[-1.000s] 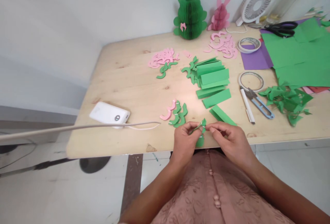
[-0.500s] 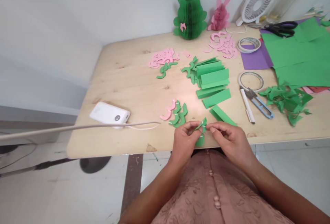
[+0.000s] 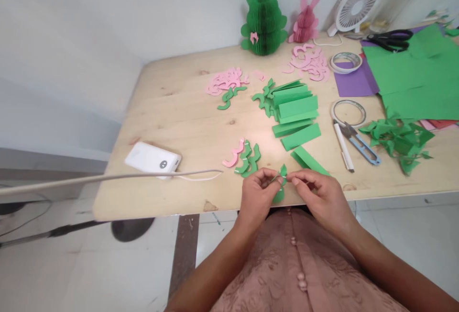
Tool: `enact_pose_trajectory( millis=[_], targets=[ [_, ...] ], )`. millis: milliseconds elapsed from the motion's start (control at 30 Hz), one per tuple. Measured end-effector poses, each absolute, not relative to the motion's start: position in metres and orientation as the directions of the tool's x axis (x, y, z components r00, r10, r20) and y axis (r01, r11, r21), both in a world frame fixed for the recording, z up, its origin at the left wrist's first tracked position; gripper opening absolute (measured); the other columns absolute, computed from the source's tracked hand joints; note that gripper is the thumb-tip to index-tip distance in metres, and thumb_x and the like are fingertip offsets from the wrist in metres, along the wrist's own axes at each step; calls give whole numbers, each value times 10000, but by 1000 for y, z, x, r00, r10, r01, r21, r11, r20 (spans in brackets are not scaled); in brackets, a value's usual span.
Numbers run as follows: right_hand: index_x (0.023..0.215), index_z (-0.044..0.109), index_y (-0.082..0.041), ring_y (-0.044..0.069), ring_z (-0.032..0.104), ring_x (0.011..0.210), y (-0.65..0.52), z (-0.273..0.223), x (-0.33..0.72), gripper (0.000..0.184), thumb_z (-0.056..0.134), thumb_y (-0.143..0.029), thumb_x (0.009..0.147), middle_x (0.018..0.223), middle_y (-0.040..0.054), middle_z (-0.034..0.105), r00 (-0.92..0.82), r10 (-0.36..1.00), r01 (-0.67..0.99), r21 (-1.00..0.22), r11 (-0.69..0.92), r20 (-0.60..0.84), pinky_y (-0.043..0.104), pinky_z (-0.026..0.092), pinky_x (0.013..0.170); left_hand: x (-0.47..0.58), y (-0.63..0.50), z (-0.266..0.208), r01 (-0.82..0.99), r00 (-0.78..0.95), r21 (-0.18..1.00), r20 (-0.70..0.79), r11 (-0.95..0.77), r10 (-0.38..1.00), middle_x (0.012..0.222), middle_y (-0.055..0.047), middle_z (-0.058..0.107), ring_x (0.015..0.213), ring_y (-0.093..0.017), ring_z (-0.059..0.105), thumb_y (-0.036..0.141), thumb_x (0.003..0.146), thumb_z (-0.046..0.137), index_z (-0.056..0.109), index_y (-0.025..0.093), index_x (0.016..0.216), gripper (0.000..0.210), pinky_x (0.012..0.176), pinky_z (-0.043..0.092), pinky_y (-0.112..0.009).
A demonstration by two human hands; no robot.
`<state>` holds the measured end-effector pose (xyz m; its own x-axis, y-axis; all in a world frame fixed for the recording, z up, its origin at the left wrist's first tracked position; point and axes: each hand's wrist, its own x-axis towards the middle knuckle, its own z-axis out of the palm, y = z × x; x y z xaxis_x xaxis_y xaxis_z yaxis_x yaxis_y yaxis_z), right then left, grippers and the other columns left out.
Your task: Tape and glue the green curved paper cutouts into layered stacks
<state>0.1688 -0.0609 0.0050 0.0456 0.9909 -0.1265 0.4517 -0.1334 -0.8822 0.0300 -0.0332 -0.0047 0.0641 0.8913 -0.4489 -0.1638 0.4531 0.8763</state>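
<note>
Near the front edge of the table, my left hand (image 3: 258, 197) pinches a folded green paper cutout (image 3: 283, 170) with small white marks on it. My right hand (image 3: 322, 196) has thumb and forefinger pressed together at the cutout's right edge; whatever is between those fingertips is too small to make out. Left of the hands lie several wavy green cutouts (image 3: 254, 160) with white strips on them, and a wavy pink cutout (image 3: 234, 155) beside these. Just beyond my right hand is a folded green paper strip (image 3: 309, 161).
Green folded strips (image 3: 297, 108) and pink cutouts (image 3: 227, 80) lie farther back. A white power bank (image 3: 152, 158) is at left, under a pale cable. At right are snips (image 3: 363, 145), a marker (image 3: 343, 147), tape rolls (image 3: 348, 112) and green scraps (image 3: 398, 139). A green paper rabbit (image 3: 264, 22) stands behind.
The green cutout has turned slightly in my left fingers, so its left flap shows thinner. Both hands stay in nearly the same place.
</note>
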Motion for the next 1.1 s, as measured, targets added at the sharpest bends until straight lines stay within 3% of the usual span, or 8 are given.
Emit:
enact_pose_trajectory(
  millis=[367,533,733,933,1100],
  targets=[
    [852,720,-213,202,666,857,-62,5,169,235,508,-314,858,903,38,732,63,982,423,-886,-188,-178,278,501,690,31,-34,-8,-136,45,879,-455,456,890,574,32,593,523,-77,469,215,605,713,656,148,629,90,525,359,-201],
    [865,723,-201,186,660,747,-63,5,172,251,524,-353,843,891,45,740,125,969,397,-884,-246,-214,280,496,636,31,-33,-4,-154,42,864,-478,479,877,566,26,599,518,-77,474,202,601,709,657,147,621,78,526,363,-198],
    [915,704,-198,206,649,860,-62,2,172,251,544,-372,833,935,53,731,114,961,336,-901,-275,-251,285,493,678,30,-32,1,-184,82,851,-485,491,871,545,28,574,493,-63,442,215,597,728,661,137,612,104,532,368,-194],
    [846,665,-191,137,560,638,-56,3,170,209,529,-350,840,724,2,657,57,963,319,-909,-267,-263,245,434,577,30,-32,1,-198,103,841,-494,504,863,546,28,579,486,-63,442,221,585,739,667,141,611,111,535,369,-199],
    [787,631,-189,127,531,638,-53,4,169,188,525,-337,834,685,-9,605,33,967,310,-917,-249,-251,239,416,581,30,-31,1,-198,118,838,-495,509,861,569,31,589,490,-55,446,208,595,736,664,144,615,99,524,362,-190]
  ],
)
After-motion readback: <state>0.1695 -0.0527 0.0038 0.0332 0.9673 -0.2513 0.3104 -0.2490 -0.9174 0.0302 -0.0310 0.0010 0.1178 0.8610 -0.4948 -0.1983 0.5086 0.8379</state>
